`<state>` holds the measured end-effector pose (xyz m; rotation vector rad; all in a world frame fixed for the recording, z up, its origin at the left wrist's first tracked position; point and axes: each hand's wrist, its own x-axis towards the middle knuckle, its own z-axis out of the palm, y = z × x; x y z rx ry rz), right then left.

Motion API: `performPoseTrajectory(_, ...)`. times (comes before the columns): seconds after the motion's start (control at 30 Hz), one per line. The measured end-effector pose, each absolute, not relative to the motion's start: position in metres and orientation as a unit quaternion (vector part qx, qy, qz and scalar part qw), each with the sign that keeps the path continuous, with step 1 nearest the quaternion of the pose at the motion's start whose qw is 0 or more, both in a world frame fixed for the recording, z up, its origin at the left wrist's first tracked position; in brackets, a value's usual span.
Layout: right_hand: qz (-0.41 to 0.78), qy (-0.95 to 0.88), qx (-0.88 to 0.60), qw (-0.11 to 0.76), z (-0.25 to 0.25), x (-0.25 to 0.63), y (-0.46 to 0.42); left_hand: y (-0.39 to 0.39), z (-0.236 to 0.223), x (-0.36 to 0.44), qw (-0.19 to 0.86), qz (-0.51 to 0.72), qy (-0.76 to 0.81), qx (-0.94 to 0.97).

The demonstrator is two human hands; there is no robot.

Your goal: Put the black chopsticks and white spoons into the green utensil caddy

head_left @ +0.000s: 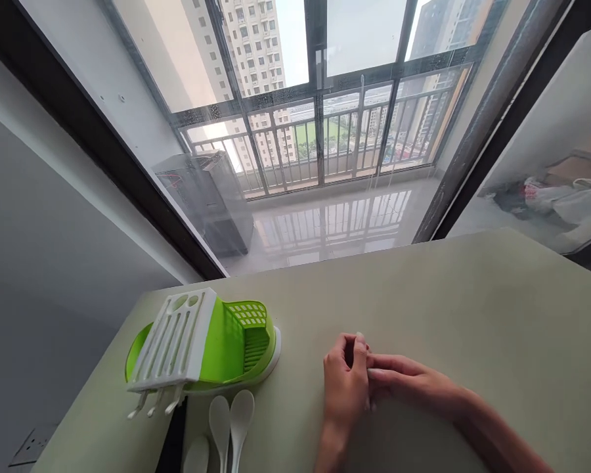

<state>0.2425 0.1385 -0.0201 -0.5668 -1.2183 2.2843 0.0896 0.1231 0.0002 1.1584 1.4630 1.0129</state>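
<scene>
My left hand [345,381] rests on the pale green table, its fingers curled in a loose fist with a small dark gap beside the thumb. Against it lies my right hand [414,384], fingers pressed together and touching the left fingers. No object shows in either hand. To their left stands a green and white drainer rack [226,348] with a slotted white holder [175,338] and small hooks. Two white spoons [241,414] lie side by side in front of it, nearer to me. Part of another white spoon [197,456] shows at the bottom edge.
A black flat object [172,440], partly hidden, extends from under the rack. The table [423,295] meets a glass door [320,217] at its far edge. Beyond the glass stand a grey appliance [211,203] and a balcony railing [345,135]. A wall socket [33,445] is at lower left.
</scene>
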Motion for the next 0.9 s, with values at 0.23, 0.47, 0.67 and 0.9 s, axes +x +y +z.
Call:
performPoseTrajectory(0.23,0.840,-0.423,-0.220,0.259,-0.024,0.243,0.138,0.130,-0.005,0.081,0.501,0.406,0.590,0.486)
performPoseTrajectory(0.47,0.833,-0.435,-0.227,0.255,-0.023,0.242,0.136,0.124,-0.001,0.091,0.503,0.418,0.587,0.477)
performPoseTrajectory(0.67,0.832,-0.438,-0.221,0.259,-0.025,0.244,0.135,0.124,-0.003,0.093,0.496,0.428,0.585,0.477)
performPoseTrajectory(0.9,0.834,-0.436,-0.205,0.267,-0.022,0.244,0.134,0.126,-0.010,0.094,0.471,0.432,0.588,0.495)
